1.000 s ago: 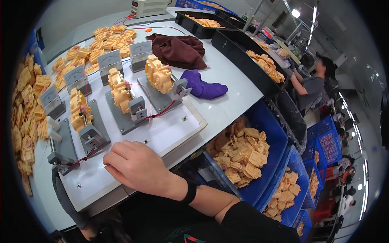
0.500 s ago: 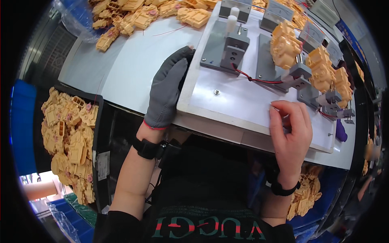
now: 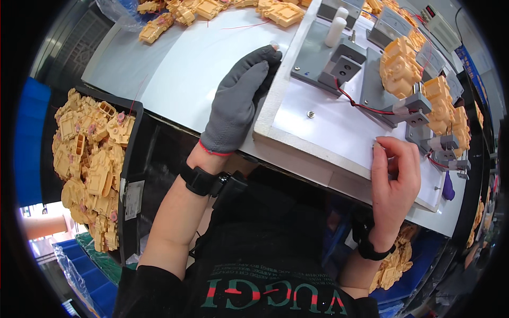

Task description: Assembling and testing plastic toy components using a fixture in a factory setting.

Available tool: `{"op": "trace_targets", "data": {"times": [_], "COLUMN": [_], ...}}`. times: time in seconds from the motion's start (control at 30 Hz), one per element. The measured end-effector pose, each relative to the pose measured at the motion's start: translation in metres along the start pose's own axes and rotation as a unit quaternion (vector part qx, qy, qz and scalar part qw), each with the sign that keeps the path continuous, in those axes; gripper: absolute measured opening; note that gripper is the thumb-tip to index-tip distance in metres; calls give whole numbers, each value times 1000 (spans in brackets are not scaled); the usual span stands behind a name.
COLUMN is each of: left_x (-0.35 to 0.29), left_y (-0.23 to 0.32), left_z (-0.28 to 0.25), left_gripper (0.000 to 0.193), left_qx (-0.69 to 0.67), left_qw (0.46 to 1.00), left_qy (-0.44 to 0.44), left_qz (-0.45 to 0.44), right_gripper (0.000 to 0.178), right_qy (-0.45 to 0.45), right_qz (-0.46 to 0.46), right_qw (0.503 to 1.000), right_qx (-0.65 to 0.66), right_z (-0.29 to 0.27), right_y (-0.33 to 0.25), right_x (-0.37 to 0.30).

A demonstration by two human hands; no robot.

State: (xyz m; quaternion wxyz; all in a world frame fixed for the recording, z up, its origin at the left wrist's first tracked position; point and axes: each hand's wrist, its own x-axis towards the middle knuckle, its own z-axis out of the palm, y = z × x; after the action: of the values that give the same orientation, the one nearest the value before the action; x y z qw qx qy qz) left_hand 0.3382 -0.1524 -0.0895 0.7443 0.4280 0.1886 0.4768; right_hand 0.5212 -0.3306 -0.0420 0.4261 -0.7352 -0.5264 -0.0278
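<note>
My left hand [image 3: 236, 98], in a grey glove with a fingertip showing bare, lies along the left side of a raised white board [image 3: 328, 127]. Its fingers are stretched out, and I see nothing held in them. My bare right hand [image 3: 396, 177] rests at the board's front edge with fingers curled and the thumb tip close to the forefinger. What they hold, if anything, is hidden. Grey test fixtures [image 3: 342, 61] joined by a red and black wire [image 3: 366, 107] stand on the board. A yellowish moulded plastic part [image 3: 400, 66] sits upright on one fixture, with others farther right.
Panel meters [image 3: 392, 29] line the board's far side. Similar plastic parts lie piled on the table [image 3: 180, 63] at the back, in a black bin [image 3: 127, 153] at left, and below my right arm. A purple item [image 3: 449, 186] lies by the board's right end.
The view has shifted, so the board and both hands appear farther right. Against the board, my hands keep about the same places and poses.
</note>
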Motion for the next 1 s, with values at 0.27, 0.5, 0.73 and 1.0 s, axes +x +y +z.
{"op": "trace_targets", "data": {"times": [0.27, 0.5, 0.73, 1.0], "left_x": [-1, -2, -6, -3], "left_y": [1, -2, 2, 0], "left_z": [2, 5, -4, 3], "left_gripper": [34, 37, 36, 37], "left_qx": [19, 128, 172, 158], "left_qw": [1000, 992, 983, 986], "left_qy": [11, 7, 4, 0], "left_qz": [-13, 4, 69, 53], "right_gripper": [8, 8, 12, 13], "right_qy": [-11, -1, 0, 5], "right_qz": [7, 8, -28, -36], "right_qw": [1000, 1000, 999, 999], "right_qx": [-16, -26, -15, -23], "right_z": [0, -6, 2, -2], "right_y": [-3, -5, 0, 5], "right_x": [1, 0, 2, 2]}}
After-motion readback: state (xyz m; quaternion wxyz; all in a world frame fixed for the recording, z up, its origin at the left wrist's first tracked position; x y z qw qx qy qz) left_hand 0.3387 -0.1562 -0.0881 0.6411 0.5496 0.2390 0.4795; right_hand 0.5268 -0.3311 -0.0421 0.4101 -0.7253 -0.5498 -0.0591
